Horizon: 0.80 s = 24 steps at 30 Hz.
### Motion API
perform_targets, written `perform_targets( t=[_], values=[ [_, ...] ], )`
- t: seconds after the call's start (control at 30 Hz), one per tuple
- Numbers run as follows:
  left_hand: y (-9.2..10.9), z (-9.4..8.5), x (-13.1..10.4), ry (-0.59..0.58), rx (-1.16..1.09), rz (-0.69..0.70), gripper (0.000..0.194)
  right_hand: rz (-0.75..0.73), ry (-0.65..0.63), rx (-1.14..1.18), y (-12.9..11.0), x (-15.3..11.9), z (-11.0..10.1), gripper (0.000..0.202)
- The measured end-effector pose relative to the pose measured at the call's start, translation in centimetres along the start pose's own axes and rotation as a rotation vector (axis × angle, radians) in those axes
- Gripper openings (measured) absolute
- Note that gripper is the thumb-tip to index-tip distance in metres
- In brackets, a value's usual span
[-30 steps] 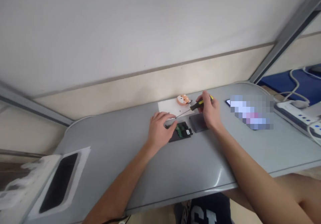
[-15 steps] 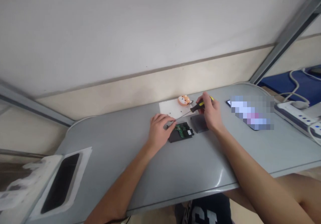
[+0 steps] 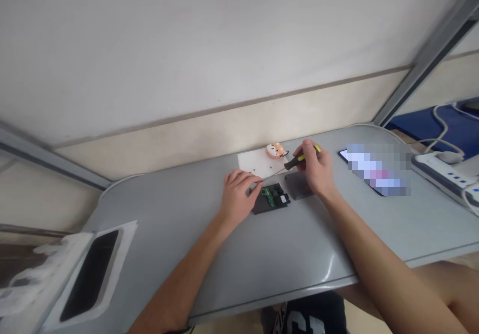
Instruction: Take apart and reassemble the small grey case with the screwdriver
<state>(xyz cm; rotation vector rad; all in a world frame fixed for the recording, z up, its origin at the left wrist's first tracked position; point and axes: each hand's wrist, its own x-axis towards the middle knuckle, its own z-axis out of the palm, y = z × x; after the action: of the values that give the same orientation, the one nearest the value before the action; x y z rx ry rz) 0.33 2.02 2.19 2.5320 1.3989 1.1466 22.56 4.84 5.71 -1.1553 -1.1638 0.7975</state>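
My right hand (image 3: 317, 167) is closed around the black and yellow handle of a screwdriver (image 3: 295, 162). Its thin shaft slants down and left to the fingertips of my left hand (image 3: 239, 191). The thumb and fingers of that hand are bent together at the screwdriver's tip; whatever lies between them is too small to make out. Just beside my left thumb is a flat black device with a green circuit board (image 3: 272, 198). A dark flat cover (image 3: 296, 186) lies to its right, partly beneath my right hand.
Behind the hands, a white sheet (image 3: 258, 161) carries small dark specks and an orange animal-faced case (image 3: 276, 150). A lit phone (image 3: 370, 169) and a white power strip (image 3: 445, 174) are on the right. Another dark phone (image 3: 90, 274) lies at the left of the grey table (image 3: 168, 214).
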Motion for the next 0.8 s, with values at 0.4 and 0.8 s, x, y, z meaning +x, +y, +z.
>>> perform_targets(
  t=[0.4, 0.8],
  values=[
    [1.4, 0.9, -0.8, -0.096, -0.064, -0.049, 0.014, -0.256, 0.041, 0.03, 0.4, -0.6, 0.3, 0.036],
    [1.0, 1.2, -1.3, -0.355, -0.1, 0.032, 0.055, -0.255, -0.07, -0.223, 0.9, -0.9, 0.0, 0.028]
  ],
)
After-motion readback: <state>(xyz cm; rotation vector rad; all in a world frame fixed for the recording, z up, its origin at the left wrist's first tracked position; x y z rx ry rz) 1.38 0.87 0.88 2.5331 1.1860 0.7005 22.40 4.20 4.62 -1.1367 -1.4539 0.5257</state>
